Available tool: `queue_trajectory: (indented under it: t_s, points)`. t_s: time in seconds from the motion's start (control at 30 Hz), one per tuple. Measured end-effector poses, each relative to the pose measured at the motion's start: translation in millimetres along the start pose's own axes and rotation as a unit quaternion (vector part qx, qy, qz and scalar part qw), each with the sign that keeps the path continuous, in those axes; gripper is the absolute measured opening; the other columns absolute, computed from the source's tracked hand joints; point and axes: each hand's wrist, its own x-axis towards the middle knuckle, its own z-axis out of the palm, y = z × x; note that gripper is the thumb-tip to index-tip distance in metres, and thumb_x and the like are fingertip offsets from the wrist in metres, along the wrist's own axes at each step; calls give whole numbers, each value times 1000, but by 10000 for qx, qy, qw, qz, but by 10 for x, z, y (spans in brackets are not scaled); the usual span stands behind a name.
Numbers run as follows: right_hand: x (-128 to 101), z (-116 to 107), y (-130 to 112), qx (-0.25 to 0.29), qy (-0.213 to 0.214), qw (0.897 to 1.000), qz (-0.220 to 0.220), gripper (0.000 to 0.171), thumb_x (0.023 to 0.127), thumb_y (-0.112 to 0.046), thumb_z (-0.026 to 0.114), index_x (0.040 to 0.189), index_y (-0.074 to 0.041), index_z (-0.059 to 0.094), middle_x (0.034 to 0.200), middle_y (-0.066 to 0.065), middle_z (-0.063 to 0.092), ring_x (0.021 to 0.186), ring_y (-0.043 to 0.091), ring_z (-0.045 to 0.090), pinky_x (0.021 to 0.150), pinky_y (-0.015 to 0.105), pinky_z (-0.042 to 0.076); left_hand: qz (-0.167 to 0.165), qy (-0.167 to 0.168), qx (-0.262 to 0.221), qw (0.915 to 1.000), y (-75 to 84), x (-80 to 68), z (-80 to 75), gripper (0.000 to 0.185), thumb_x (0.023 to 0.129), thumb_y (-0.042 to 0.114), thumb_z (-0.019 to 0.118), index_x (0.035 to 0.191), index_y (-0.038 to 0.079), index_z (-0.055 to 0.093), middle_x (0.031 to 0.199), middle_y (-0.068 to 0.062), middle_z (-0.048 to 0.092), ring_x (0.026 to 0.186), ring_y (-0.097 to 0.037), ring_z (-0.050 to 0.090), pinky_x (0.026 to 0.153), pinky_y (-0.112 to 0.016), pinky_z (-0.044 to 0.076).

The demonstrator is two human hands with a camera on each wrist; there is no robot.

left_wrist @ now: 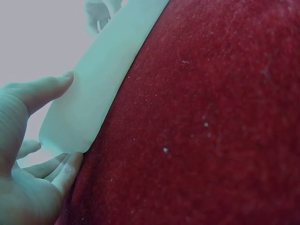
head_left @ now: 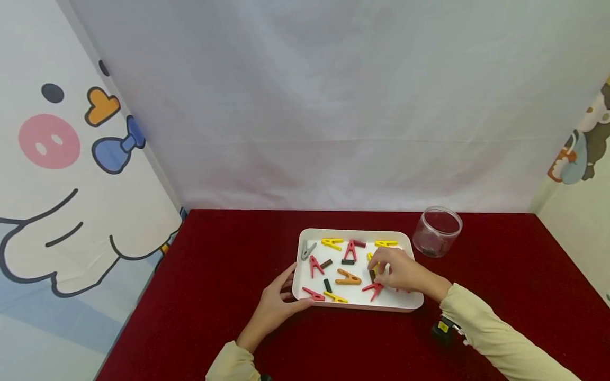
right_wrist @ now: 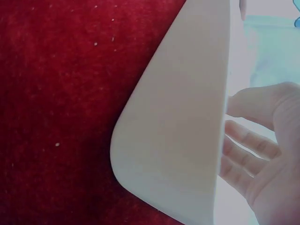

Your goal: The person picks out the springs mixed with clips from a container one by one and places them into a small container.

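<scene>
My head camera looked down from afar; both wrist cameras sat close, sharing the white tray (head_left: 358, 306) wall.

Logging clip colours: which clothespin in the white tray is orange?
The orange clothespin lying mid-tray, left of the right hand; the other pins are red, yellow or grey.

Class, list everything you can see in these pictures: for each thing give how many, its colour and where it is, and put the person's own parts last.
Tray: one, white, middle of the table.
Clips: many, mostly red and yellow, one orange, one grey, in the tray.
Small blocks: a few, dark, among the clips.
Jar: one, clear, right of the tray's far corner.
Table: one, red cloth.
Backdrop: white, behind; cartoon panels at both sides.
Left hand: at the tray's near left corner.
Right hand: over the tray, among the clips.
</scene>
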Motion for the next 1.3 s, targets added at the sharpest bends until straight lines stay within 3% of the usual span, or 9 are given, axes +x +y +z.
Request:
queue_trajectory:
  t_s: [0.5, 1.3]
  points:
    - [56, 21, -50, -338, -142, 9992, -134, 18, 72, 8, 68, 86, -3, 71, 81, 2, 61, 68, 14, 54, 63, 26, 46, 69, 8, 53, 10000, -14, 4, 2, 90, 72, 31, 84, 146, 15, 37, 129, -11, 53, 116, -24, 51, 86, -34, 50]
    - [90, 88, -40, -708, -303, 9969, -147, 13, 70, 4, 72, 80, -4, 69, 76, -2, 57, 64, 6, 48, 57, 21, 43, 106, -5, -71, 9999, -14, -4, -13, 93, 70, 31, 85, 147, 14, 36, 127, -11, 54, 115, -22, 51, 85, -30, 50]
